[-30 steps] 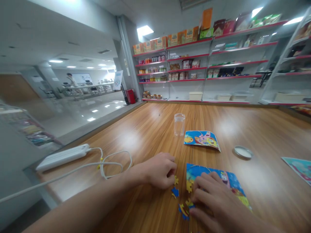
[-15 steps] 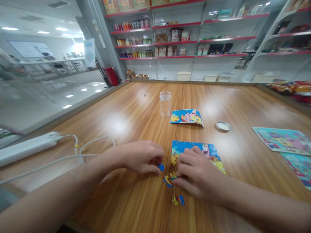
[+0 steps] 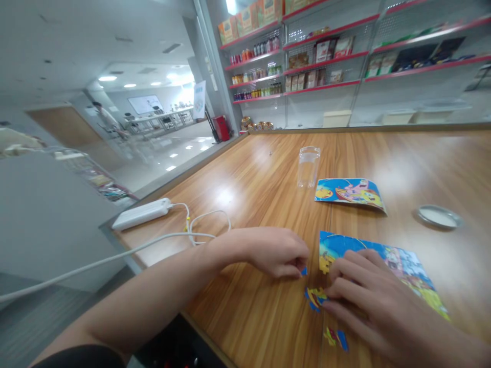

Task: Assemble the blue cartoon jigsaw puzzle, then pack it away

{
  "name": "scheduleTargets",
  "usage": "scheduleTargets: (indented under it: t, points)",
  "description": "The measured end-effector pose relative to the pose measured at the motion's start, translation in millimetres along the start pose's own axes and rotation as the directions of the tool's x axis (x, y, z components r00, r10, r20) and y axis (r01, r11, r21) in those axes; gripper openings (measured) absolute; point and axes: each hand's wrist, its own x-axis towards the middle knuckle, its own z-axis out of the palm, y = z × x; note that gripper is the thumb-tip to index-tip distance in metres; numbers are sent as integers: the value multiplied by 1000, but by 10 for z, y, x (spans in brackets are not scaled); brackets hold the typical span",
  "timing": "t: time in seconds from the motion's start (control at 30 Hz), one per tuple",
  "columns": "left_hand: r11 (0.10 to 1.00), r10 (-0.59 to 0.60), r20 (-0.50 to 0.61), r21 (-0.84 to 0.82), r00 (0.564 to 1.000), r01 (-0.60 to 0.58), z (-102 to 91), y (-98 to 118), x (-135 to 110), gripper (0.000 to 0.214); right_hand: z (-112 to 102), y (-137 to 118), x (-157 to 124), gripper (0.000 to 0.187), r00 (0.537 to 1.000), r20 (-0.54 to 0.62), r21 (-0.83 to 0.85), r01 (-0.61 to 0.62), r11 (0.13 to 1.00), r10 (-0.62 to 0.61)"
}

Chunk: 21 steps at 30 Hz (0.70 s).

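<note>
My left hand (image 3: 278,251) is closed, its thumb and fingers pinched over a puzzle piece (image 3: 304,271) of which only a blue corner shows. To its right lies a partly assembled jigsaw puzzle (image 3: 406,263) with a cartoon picture, its lower left side covered by my right hand (image 3: 374,294). The thumb and fingers of that hand are closed at the edge of some joined yellow and blue puzzle pieces (image 3: 315,298), just below the puzzle's left corner. Nearer to me lie loose puzzle pieces (image 3: 335,338), yellow-red and blue.
Behind the puzzle lie a curled picture card (image 3: 351,193) and a round lid (image 3: 439,216). A clear plastic jar (image 3: 308,167) stands farther back. On the left are a white power strip (image 3: 141,213) and its looped cable (image 3: 209,213). Stocked shelves (image 3: 322,89) line the back.
The view has swung left, so the table's things appear farther right. My left fingers have closed more tightly over the blue piece. My right hand stays by the yellow and blue pieces.
</note>
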Motion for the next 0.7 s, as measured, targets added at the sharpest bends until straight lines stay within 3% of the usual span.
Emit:
scheduleTargets:
  t: [0.23, 0.3, 0.37, 0.47, 0.57, 0.7]
  points:
    - [994, 107, -77, 33, 991, -104, 27, 14, -15, 14, -19, 31, 24, 15, 1000, -5, 37, -8, 999, 8]
    - [990, 138, -136, 41, 981, -133, 55, 44, -17, 18, -48, 27, 39, 17, 999, -22, 33, -31, 999, 32]
    - [995, 95, -218, 57, 971, -84, 75, 87, -26, 11, -86, 18, 52, 18, 998, -30, 26, -55, 998, 55]
    - [994, 106, -285, 62, 953, -92, 79, 113, -56, 35, -143, 13, 63, 17, 998, -31, 36, -54, 998, 55]
    - [992, 123, -350, 23, 929, -123, 78, 81, -76, 53, -189, 14, 59, 15, 1000, 2, 66, 8, 998, -8]
    - [990, 136, -311, 9, 941, -140, 87, 50, -70, 58, -206, 6, 31, 19, 981, 127, 119, 132, 984, -147]
